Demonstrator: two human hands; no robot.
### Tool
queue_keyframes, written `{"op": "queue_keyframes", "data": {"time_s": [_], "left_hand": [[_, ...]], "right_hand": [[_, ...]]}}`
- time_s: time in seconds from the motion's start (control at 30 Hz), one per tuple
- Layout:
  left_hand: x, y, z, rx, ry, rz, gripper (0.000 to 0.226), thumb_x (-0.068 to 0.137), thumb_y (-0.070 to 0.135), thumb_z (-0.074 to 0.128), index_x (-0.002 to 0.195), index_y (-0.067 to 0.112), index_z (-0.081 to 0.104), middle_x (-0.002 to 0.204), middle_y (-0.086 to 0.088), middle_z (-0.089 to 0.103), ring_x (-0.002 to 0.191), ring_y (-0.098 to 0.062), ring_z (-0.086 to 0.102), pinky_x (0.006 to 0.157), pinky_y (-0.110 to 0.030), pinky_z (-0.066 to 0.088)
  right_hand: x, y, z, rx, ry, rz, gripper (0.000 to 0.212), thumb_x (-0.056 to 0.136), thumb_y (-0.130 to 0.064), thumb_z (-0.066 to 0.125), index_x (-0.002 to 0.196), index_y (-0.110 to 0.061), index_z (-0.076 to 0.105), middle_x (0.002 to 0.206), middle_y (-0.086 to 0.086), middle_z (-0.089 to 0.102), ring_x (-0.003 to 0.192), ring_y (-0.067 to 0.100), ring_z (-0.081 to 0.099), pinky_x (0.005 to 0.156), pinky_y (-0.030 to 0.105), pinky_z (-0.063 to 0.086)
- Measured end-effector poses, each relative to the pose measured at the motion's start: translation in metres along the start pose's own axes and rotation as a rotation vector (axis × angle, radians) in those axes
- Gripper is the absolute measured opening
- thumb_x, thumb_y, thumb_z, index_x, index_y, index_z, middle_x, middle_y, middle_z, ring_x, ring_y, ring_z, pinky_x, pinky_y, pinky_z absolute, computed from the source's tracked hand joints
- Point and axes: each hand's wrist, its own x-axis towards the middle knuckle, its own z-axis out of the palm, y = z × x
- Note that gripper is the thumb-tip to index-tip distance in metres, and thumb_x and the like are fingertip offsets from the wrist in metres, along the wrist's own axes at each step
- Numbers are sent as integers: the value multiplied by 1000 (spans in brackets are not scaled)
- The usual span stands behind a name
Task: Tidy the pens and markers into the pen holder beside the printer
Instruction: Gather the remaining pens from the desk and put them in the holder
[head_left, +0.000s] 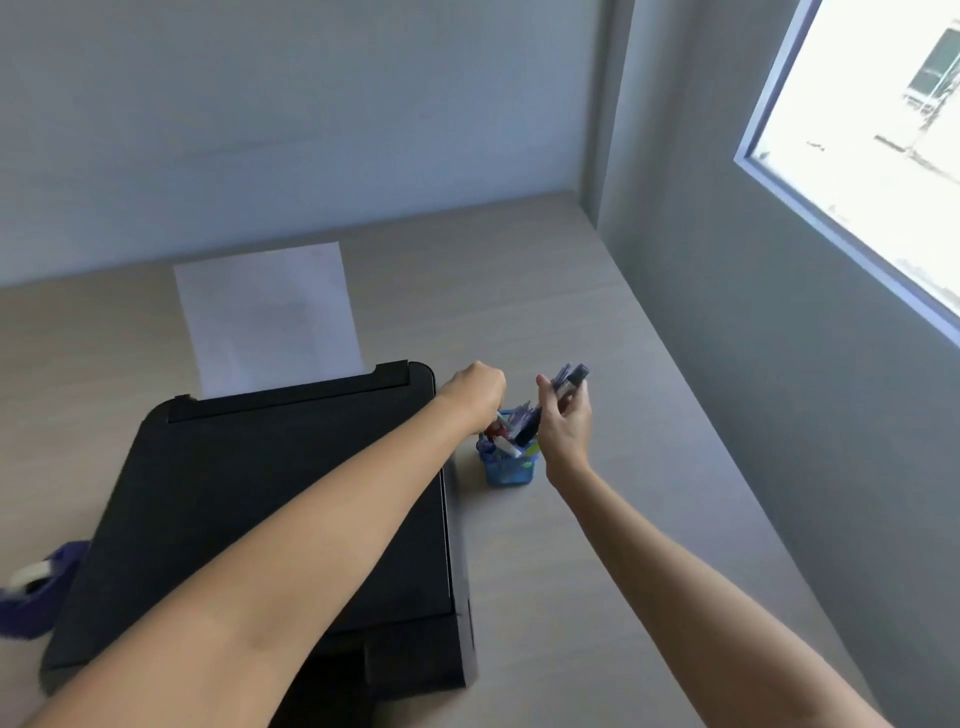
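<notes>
1. Beside the printer (270, 509), just off its right edge, a blue mesh pen holder (508, 467) stands upright on the pale surface (597, 545).
2. Several pens and markers (511, 434) stick out of the holder at a lean, among them a white one and one with red on it; the picture is too blurred to count them.
3. Reaching across the printer's back right corner, the left hand (475, 392) is curled into a loose fist right above the holder, its fingers closed around the tops of the pens there.
4. On the other side of the holder, the right hand (566, 421) is raised a little higher, with thumb and fingers pinching a dark bluish marker (571, 376) whose end points up and to the right.
5. That marker is clear of the holder, above its right rim.
6. Behind the black printer, a white sheet of paper (270, 312) rises from the rear feed.
7. At the left edge of the view, a purple tape dispenser (36, 587) sits on the surface against the printer's side.
8. To the right, a grey wall holds a bright window (872, 130).
</notes>
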Motion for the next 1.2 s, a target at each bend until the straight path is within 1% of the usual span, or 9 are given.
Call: {"op": "queue_keyframes", "data": {"time_s": [0.2,0.3,0.43,0.67,0.8,0.9,1.0,1.1,1.2], "left_hand": [[14,8,8,122,-47,51,16,84,-5,54,91,2,66,79,-15,55,70,-32,53,63,-35,45],[17,6,9,112,-158,64,22,84,-5,53,97,6,67,88,-14,57,72,-31,54,63,-35,47],[20,-5,16,-154,-289,27,30,92,11,45,117,14,61,118,-12,47,106,-32,52,86,-36,45],[7,-3,23,-602,-45,-180,43,93,14,41,135,19,48,136,-12,51,129,-31,43,111,-39,36],[1,5,10,-1200,-19,-405,33,95,5,37,119,9,59,127,-9,56,127,-25,43,99,-32,40],[-2,8,2,-1408,-9,-529,44,99,16,39,141,6,42,155,-11,33,142,-23,34,111,-34,32],[-6,9,2,-1566,-122,-603,53,101,31,34,150,11,28,141,-11,44,95,-14,69,69,-15,56],[-5,4,10,-1610,-218,-692,47,98,42,31,123,6,49,107,-13,56,89,-25,58,86,-31,49],[-7,4,17,-1619,-248,-743,43,97,44,30,72,11,41,80,-11,51,67,-23,51,65,-31,41]], "right_hand": [[-3,10,-1,-126,-187,-76,13,90,-24,58,90,-37,60,106,-6,71,100,6,67,96,37,52],[-3,12,-2,-163,-176,-79,8,88,-21,60,92,-28,61,95,-13,71,90,7,68,94,39,54],[-3,15,-5,-249,-210,-82,7,79,-38,67,81,-33,62,86,-12,71,90,19,70,90,46,55],[-2,11,-7,-344,-275,-71,7,84,-28,69,87,-23,69,94,-4,71,94,13,64,86,30,48],[-1,13,-9,-385,-322,2,16,84,-36,68,91,-22,72,99,1,74,103,16,65,87,32,48],[-3,9,-12,-416,-367,2,24,84,-37,68,95,-17,74,102,1,71,102,17,64,85,30,48],[-6,7,-12,-499,-380,-50,29,85,-35,67,93,-8,73,100,3,67,90,16,61,76,25,43],[-9,22,-13,-692,-409,-158,26,82,-32,70,89,-6,73,99,11,65,88,27,63,69,26,42],[-12,31,-16,-803,-431,-160,29,77,-24,74,104,-12,74,122,19,61,110,38,60,85,30,47]]}}
